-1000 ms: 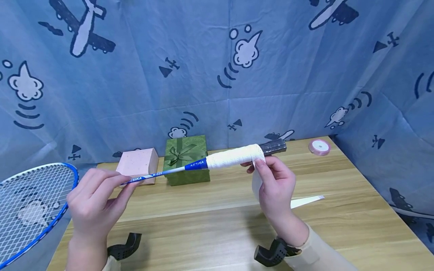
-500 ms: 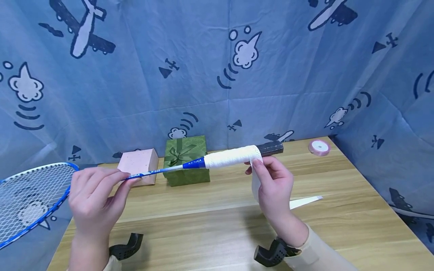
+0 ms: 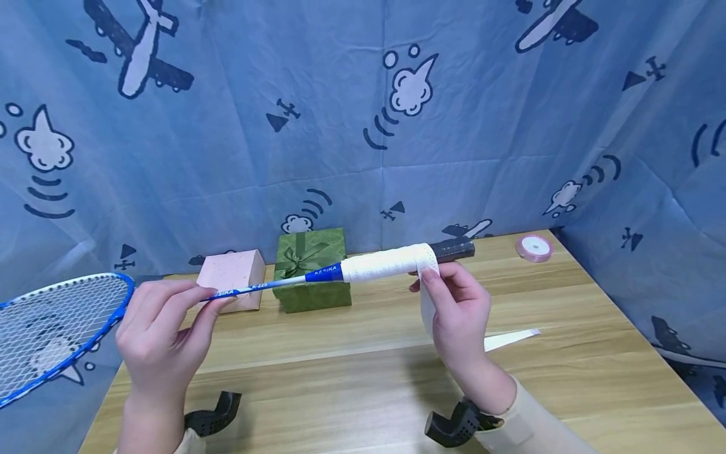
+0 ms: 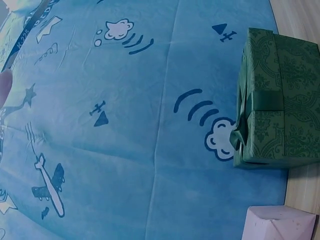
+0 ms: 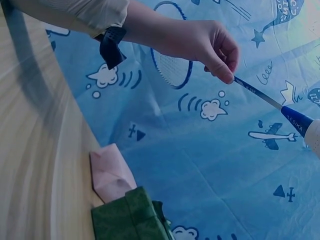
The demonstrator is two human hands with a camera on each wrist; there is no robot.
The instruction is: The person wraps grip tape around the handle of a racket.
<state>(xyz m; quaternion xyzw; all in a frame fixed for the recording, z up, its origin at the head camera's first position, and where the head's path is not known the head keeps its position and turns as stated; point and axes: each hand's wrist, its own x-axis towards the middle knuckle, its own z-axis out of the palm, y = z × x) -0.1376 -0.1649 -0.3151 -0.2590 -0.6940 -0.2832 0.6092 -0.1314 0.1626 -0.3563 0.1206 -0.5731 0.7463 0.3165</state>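
Racket (image 3: 272,287) shaft pinched by left hand (image 3: 161,331), right hand (image 3: 456,309) at grip

The racket (image 3: 283,284) has rolled slightly in the left hand (image 3: 161,334), its head (image 3: 53,328) tilting flatter.

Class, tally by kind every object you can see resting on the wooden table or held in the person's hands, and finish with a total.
Badminton racket: 1
Gift boxes, green and pink: 2
Pink ribbon roll: 1
White grip tape: 1
White strip on table: 1
Total: 6
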